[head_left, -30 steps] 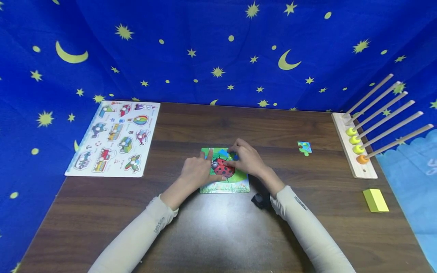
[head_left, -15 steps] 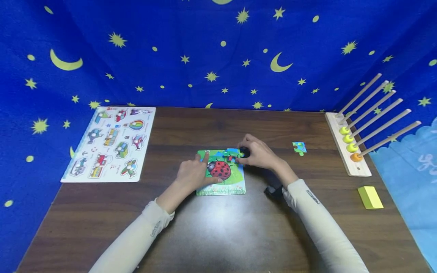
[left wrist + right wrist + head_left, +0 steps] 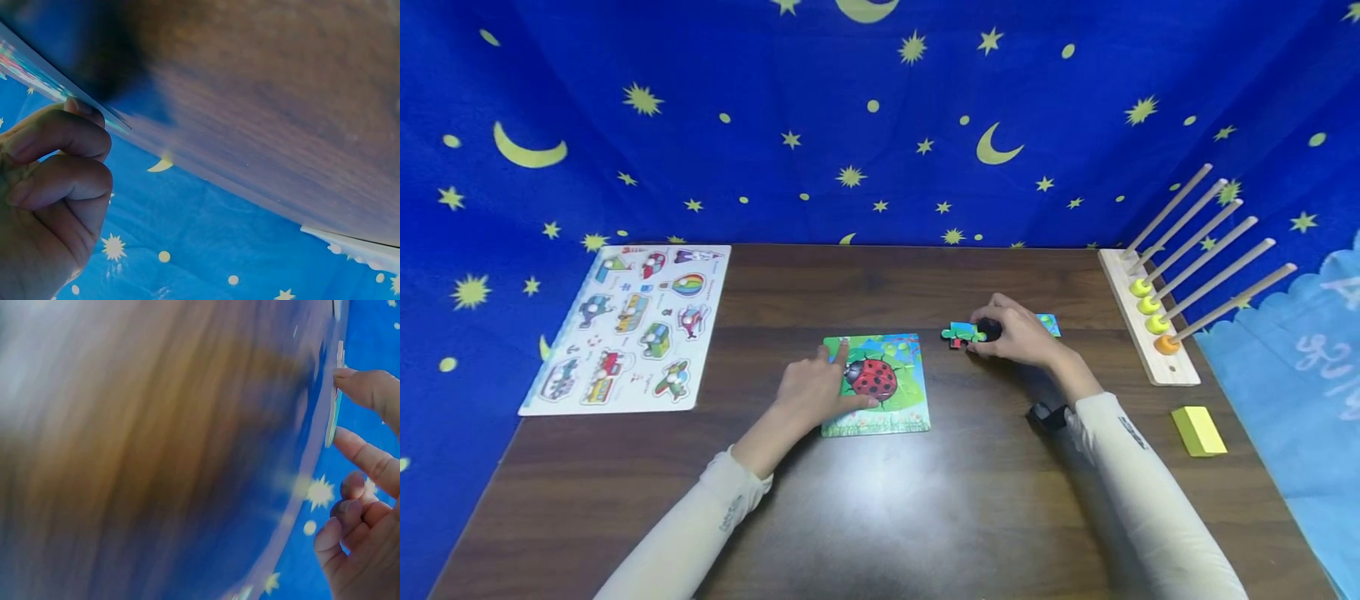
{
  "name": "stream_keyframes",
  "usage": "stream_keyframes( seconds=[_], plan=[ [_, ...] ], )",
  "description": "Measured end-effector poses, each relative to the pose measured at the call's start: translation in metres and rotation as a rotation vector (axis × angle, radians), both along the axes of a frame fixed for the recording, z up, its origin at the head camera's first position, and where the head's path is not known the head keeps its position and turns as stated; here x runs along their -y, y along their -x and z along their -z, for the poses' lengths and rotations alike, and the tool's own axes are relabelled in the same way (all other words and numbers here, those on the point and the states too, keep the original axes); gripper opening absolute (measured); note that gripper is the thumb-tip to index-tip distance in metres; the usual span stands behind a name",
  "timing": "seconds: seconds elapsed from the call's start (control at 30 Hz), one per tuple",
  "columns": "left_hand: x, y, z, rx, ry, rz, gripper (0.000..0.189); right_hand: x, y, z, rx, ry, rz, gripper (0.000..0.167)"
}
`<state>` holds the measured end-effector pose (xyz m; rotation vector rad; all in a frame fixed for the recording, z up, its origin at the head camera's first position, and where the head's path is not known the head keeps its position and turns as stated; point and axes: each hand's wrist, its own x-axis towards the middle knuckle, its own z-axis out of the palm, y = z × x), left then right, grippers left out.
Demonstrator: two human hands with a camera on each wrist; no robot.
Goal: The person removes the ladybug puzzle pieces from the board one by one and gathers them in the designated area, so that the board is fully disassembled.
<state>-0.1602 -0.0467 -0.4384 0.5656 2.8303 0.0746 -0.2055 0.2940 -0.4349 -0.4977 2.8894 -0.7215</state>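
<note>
A square ladybug jigsaw puzzle [image 3: 891, 408] lies on the table in the head view. My left hand [image 3: 811, 390] rests on its left side, index finger stretched toward the top left corner and thumb on the ladybug. In the left wrist view, that hand's other fingers [image 3: 69, 181] are curled. To the right of the puzzle, my right hand [image 3: 1018, 332] pinches a green and blue jigsaw piece [image 3: 964, 333] with some red on it, between thumb and fingers. The right wrist view shows the piece [image 3: 333, 419] edge-on at the fingertips. Behind this hand, another jigsaw piece [image 3: 1048, 323] is partly hidden.
A white peg puzzle board [image 3: 632, 333] with vehicle pictures lies at the back left. On the right stand a wooden bead rack [image 3: 1150, 325] with upright rods and a yellow block [image 3: 1199, 432]. A starry blue curtain [image 3: 760, 108] borders the table's back.
My right hand has lifted the jigsaw piece from the puzzle's top right area and carried it rightward toward the loose piece. My left hand stays on the puzzle.
</note>
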Motion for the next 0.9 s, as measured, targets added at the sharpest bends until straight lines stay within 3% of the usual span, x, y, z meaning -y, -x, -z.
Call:
stream_keyframes(
  seconds=[0.33, 0.7, 0.9],
  plan=[
    [0.003, 0.0, 0.001, -0.001, -0.011, -0.003, 0.112, -0.037, 0.012, -0.006, -0.004, -0.087, 0.044, 0.043],
    [0.002, -0.001, 0.003, -0.003, -0.016, 0.002, 0.112, -0.04, 0.021, 0.0, -0.013, -0.126, 0.049, 0.042],
    [0.002, 0.0, 0.004, -0.02, -0.012, 0.014, 0.111, -0.042, 0.024, -0.002, 0.029, -0.129, 0.054, 0.043]
  ],
)
